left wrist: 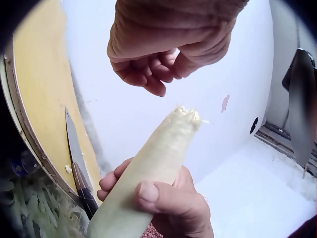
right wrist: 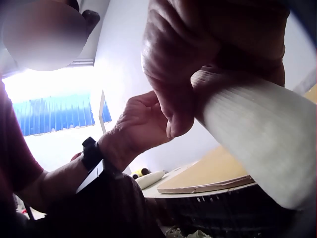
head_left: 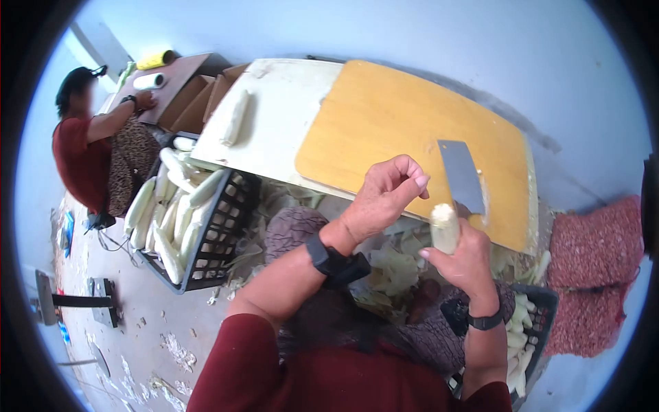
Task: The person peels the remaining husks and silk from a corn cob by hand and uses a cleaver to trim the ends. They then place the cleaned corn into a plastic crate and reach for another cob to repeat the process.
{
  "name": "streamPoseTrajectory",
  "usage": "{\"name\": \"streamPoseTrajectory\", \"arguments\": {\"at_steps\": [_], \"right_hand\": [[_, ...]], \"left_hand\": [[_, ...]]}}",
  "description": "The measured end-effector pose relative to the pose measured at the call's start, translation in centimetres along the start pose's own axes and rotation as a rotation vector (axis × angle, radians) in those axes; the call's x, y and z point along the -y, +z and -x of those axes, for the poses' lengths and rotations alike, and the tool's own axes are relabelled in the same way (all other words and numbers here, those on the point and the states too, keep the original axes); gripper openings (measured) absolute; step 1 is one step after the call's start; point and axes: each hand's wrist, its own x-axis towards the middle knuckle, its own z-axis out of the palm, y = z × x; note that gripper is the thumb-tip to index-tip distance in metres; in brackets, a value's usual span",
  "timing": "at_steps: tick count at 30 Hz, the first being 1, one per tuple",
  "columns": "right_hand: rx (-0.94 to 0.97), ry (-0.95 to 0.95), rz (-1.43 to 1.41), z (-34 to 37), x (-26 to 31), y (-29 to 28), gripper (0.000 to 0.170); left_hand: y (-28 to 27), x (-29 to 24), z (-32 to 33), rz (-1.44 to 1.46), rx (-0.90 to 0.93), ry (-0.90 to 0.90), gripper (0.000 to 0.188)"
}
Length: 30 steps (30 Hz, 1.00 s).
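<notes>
My right hand (head_left: 468, 257) grips a long pale vegetable (head_left: 445, 235) that looks like an ear of corn in its thin inner husk. Its rough, pale yellow tip, with a few loose strands, points up in the left wrist view, and the thumb lies along its side. Just above that tip, my left hand (head_left: 381, 196) hovers with fingers curled and thumb close to them; nothing shows between them. A cleaver (head_left: 461, 172) lies on the yellow cutting board (head_left: 384, 117) beyond the right hand, its dark handle toward me.
Another pale ear (head_left: 235, 118) lies on the white tabletop (head_left: 281, 89). A black crate (head_left: 213, 254) full of pale ears stands at left, a second crate (head_left: 549, 302) at right. Red mesh sacks (head_left: 594, 247) sit beyond it. Husk scraps (head_left: 395, 268) cover the floor. Another person (head_left: 86, 151) stands at far left.
</notes>
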Motion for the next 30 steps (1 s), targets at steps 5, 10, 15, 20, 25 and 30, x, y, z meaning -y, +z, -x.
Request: {"name": "streamPoseTrajectory", "arguments": {"at_steps": [5, 10, 15, 20, 25, 30], "right_hand": [[-0.038, 0.161, -0.401, -0.7, -1.4, -0.4, 0.033], [-0.166, 0.303, -0.721, -1.9, -2.9, -0.3, 0.021], [-0.234, 0.343, -0.947, -2.6, -4.1, 0.0, 0.025], [-0.195, 0.340, -1.062, -2.6, -3.0, -0.2, 0.040], [-0.180, 0.411, -0.911, -2.2, -3.1, -2.6, 0.049], [-0.152, 0.365, -0.947, -1.1, -3.8, -6.6, 0.041]], "left_hand": [[-0.3, 1.1, -0.5, -0.124, 0.024, -0.089, 0.018], [2.8, 3.0, 0.9, -0.191, 0.380, -0.250, 0.053], [4.2, 3.1, 1.4, -0.295, 0.399, -0.228, 0.063], [4.3, 4.8, 0.8, -0.155, 0.287, -0.076, 0.061], [0.0, -4.3, -1.3, -0.368, 0.005, -0.198, 0.051], [-8.2, -6.5, -1.8, -0.780, -0.268, 0.057, 0.048]]}}
